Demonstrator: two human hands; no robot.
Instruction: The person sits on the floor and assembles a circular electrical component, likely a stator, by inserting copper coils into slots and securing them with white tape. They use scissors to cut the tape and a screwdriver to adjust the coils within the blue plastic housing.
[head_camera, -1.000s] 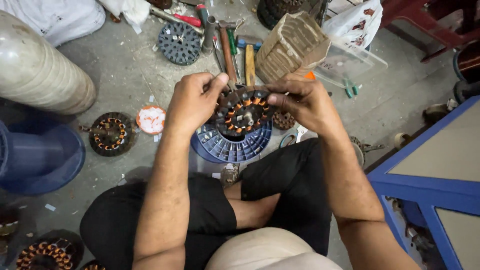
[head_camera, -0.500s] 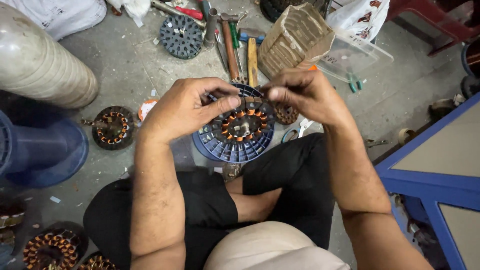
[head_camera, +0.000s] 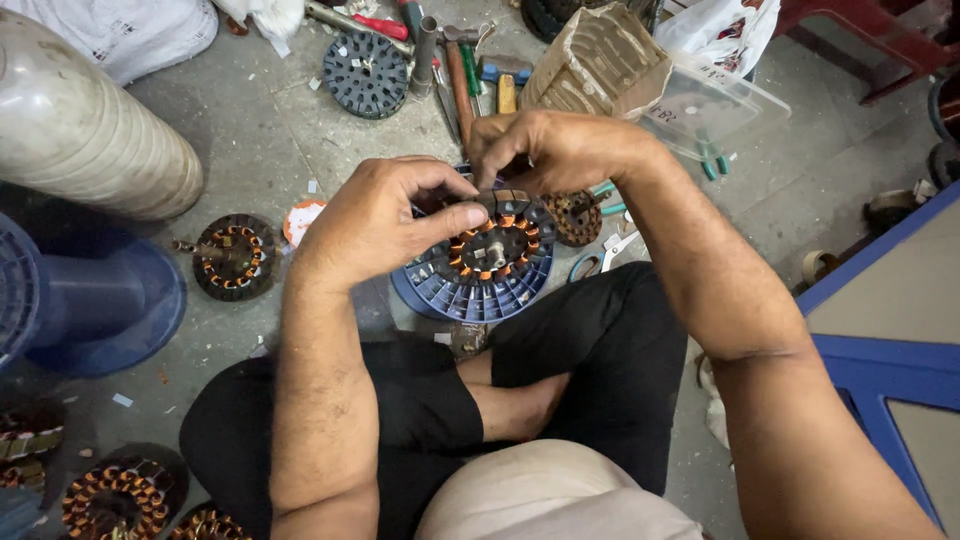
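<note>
Left hand (head_camera: 385, 220) and right hand (head_camera: 560, 150) pinch round copper-wound motor stator (head_camera: 495, 245) over blue slotted plastic disc (head_camera: 470, 295); clear plastic lidded box (head_camera: 715, 110) upper right.

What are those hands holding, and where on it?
Both hands, left hand and right hand, grip the copper-wound stator at its upper rim, fingertips pinching the edge; it sits over a blue slotted disc.

Stator (head_camera: 495, 245) on ribbed base (head_camera: 470, 295) betw. both hands; 2nd stator (head_camera: 232, 257) to left, tools (head_camera: 455, 70) behind.
</note>
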